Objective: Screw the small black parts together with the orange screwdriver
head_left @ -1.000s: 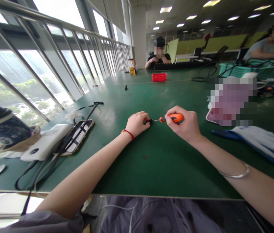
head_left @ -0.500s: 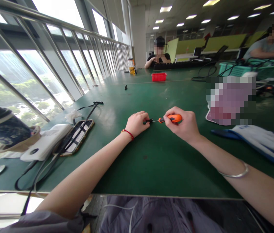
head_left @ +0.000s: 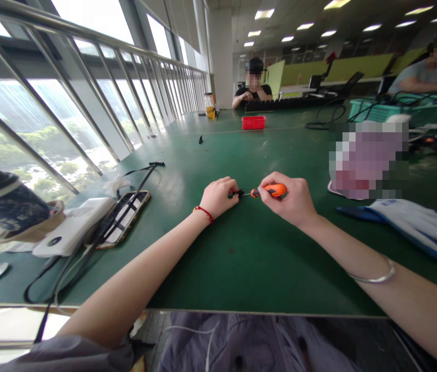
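Note:
Over the middle of the green table [head_left: 187,232], my left hand [head_left: 218,197] pinches a small black part [head_left: 238,192], its exact kind too small to make out. My right hand [head_left: 290,199] is wrapped round the orange and black handle of a screwdriver [head_left: 276,191]. The thin metal shaft points left, and its tip meets the right end of the black part. My left fingers hide most of that part.
Left lie a phone [head_left: 127,219] under black straps, a white box-like device [head_left: 73,227] and a lidded cup [head_left: 5,204]. Right are work gloves [head_left: 416,225] and a teal basket [head_left: 396,111] of cables. Ahead stand a red tray [head_left: 253,123] and a small black piece [head_left: 200,139].
My right hand and the screwdriver have shifted slightly left, toward the black part. My left hand stays in place.

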Tool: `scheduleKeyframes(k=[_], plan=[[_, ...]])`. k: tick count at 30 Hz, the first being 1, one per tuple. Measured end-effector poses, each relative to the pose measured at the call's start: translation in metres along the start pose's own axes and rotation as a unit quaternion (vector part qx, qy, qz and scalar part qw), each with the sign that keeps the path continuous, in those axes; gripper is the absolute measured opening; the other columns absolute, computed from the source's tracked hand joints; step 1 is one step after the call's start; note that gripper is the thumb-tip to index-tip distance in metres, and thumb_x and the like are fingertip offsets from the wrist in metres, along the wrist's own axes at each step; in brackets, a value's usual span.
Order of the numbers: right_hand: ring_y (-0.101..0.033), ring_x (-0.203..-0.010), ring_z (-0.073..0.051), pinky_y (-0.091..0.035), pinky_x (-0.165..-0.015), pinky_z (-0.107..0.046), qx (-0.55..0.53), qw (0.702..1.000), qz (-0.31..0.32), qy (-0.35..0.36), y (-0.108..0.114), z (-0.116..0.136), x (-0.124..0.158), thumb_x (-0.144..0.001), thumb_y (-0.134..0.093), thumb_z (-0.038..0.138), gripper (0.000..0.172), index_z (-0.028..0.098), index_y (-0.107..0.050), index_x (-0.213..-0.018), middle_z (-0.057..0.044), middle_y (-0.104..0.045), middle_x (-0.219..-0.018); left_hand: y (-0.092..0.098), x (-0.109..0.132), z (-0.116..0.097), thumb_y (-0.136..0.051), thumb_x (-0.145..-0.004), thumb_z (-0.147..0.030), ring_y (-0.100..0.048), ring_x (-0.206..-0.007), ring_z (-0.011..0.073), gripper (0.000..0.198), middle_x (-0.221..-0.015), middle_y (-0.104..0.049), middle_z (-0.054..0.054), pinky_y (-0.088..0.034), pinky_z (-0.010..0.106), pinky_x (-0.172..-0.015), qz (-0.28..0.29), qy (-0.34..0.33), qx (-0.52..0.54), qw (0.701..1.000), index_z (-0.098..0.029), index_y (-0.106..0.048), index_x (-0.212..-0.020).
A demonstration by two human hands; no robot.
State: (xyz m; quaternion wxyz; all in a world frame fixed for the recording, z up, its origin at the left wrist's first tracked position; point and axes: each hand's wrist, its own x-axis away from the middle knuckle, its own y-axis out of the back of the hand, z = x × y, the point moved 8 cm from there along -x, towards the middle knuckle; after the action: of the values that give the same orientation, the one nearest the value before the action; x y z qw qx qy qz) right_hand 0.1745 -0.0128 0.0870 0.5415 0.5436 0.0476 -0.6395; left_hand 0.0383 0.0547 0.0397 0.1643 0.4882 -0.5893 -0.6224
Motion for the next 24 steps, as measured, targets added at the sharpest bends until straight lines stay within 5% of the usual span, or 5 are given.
scheduleKeyframes(k=[24], plan=[[-0.058, -0.054, -0.014, -0.042, -0.055, -0.025, -0.001, 1.000, 0.013, 0.004, -0.0029, 0.0001, 0.0006, -0.075, -0.056, 0.027, 0.008, 0.021, -0.058, -0.070, 0.000, -0.066, -0.066, -0.0014, 0.0000, 0.0003, -0.051, -0.073, -0.021, -0.059, -0.078, 0.0165, 0.007, -0.085, -0.061, 0.002, -0.046, 0.027, -0.068, 0.001, 0.001, 0.004, 1.000, -0.020, -0.058, -0.076]])
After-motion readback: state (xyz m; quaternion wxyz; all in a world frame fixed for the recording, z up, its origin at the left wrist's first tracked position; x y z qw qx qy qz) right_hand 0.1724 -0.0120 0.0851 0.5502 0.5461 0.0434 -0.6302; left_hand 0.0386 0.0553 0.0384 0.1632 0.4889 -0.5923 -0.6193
